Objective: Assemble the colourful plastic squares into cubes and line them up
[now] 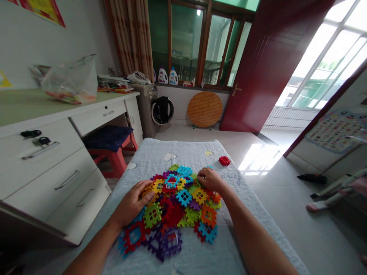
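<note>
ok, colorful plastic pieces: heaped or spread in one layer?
Heaped. The plastic pieces overlap one another in a pile on the cloth, between the left hand and right hand.

The left forearm [99, 241] and right forearm [252, 233] reach forward, bare; the left hand [130, 204] parts thumb [148, 197] from fingers [142, 184], the right hand [211, 178] curls downward, apparently loosely.

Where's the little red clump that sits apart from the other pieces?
In the head view, the red clump lies by the right edge of the light blue cloth, beyond the right hand and the colourful pile of toothed plastic pieces.
</note>
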Available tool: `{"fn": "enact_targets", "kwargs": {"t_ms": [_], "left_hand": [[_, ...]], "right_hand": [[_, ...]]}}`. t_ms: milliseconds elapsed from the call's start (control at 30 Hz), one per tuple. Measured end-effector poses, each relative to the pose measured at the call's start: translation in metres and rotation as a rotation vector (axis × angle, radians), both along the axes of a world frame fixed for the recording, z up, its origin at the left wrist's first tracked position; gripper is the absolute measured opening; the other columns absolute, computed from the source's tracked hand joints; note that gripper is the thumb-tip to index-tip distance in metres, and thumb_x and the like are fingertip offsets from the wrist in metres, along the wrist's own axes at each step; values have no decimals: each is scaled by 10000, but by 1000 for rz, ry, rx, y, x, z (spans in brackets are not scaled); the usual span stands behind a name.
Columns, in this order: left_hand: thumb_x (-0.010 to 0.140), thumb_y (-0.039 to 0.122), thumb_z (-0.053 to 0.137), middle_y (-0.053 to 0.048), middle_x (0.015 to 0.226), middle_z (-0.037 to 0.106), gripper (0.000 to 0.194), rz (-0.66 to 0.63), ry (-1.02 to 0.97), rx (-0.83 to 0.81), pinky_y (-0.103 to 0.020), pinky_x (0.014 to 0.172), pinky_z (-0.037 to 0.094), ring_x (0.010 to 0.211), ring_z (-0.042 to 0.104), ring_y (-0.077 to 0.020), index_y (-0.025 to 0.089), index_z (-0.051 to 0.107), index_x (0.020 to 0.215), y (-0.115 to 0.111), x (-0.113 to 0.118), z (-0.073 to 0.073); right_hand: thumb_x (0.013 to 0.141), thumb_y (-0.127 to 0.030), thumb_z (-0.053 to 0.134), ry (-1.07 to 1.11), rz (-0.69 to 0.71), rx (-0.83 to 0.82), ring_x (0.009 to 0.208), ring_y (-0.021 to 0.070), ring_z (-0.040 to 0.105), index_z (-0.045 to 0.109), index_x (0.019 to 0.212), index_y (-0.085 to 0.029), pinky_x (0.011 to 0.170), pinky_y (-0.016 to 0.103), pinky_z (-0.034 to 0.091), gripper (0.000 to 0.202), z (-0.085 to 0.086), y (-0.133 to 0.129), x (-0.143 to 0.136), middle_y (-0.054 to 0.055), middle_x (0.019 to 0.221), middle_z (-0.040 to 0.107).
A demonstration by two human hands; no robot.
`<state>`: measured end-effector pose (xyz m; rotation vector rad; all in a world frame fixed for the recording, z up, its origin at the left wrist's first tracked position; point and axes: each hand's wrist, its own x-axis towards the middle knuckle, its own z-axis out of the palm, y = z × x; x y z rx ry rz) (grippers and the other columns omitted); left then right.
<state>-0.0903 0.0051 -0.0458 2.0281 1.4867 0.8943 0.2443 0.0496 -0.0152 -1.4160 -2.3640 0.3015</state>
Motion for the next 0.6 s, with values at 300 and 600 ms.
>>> {"fn": "enact_targets", "kwargs": {"t_ms": [300,600], "left_hand": [[903,436,420,-11,825,618,308,-162,-63,-82,-267,766,473,824,592,-174,210,617,831,-13,9,25],[877,425,474,-41,1051,610,257,-35,-116,72,-333,971,415,1057,554,-206,225,627,926,-11,5,19]], "right_hand": [[807,-216,521,-92,0,-119,601,98,500,690,696,-145,579,221,323,214,19,11,-14,13,666,633],[753,-393,654,-238,-115,-180,990,251,590,636,1124,-134,809,293,423,453,3,58,-59,157,1104,639]]}}
